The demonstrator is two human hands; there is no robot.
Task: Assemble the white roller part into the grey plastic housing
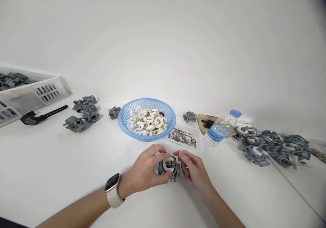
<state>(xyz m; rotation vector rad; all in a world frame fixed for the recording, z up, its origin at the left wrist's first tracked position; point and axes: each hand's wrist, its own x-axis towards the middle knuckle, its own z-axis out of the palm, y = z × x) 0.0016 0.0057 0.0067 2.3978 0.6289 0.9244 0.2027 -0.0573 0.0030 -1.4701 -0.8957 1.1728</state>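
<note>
On the white table in front of me, my left hand (150, 168) grips a grey metal carburetor (175, 177) from its left side, thumb and fingers around it. A white C-shaped float (166, 165) sits in its open top, with brass parts inside. My right hand (193, 167) is at the carburetor's upper right edge, thumb and forefinger pinched on what looks like a thin metal pin (175, 156), mostly hidden. Just beyond stands a blue mesh basket (122, 127) of white floats (150, 119). Beside it, a white tray (198, 146) holds thin metal pins (182, 136).
A water bottle (216, 133) leans by a beige box (201, 119) of dark small parts. Several carburetors with floats (272, 146) crowd the right, a thin rod (292, 187) beside them. At left are more carburetors (81, 116), a black watch (30, 118) and a white crate (28, 99).
</note>
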